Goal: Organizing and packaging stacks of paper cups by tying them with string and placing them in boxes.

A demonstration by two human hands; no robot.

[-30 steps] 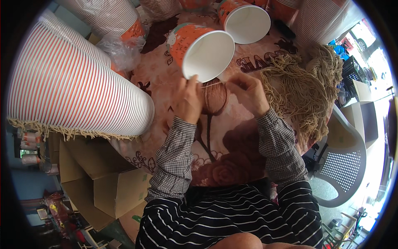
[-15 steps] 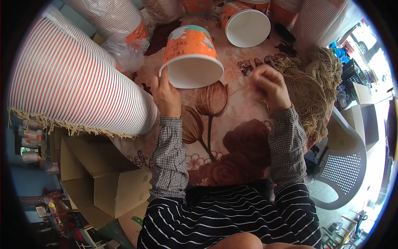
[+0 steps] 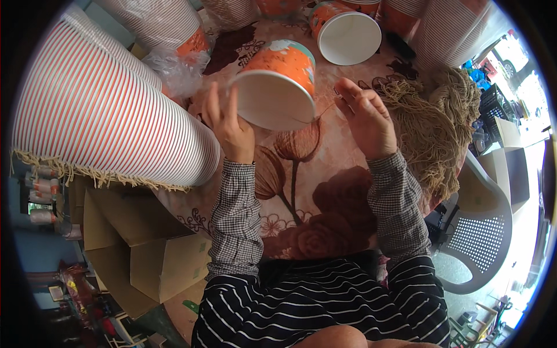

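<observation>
A large orange paper bucket (image 3: 284, 61) with a white inside lies tilted on the cloth, its mouth toward me. At the left of its rim is my left hand (image 3: 233, 132), fingers stretched and apart. One finger is close to or touching the rim; I cannot tell which. My right hand (image 3: 371, 122) is up to the right of the bucket, apart from it, its fingers extended and slightly bent. A thin brown strand (image 3: 326, 110) runs from the bucket's rim toward the right fingers. Whether it touches them is unclear.
On the left lies a long nested stack of paper buckets (image 3: 116, 116) above an open cardboard box (image 3: 162, 261). A second bucket (image 3: 350, 39) rests on its side farther back. Tan cords (image 3: 438, 122) are heaped at right, beside a grey plastic chair (image 3: 487, 243). A flowered cloth (image 3: 348, 191) covers the table.
My left hand has released the bucket's rim and spread its fingers. The bucket has turned and tilted. My right hand has unfolded from a closed shape and shifted slightly left.
</observation>
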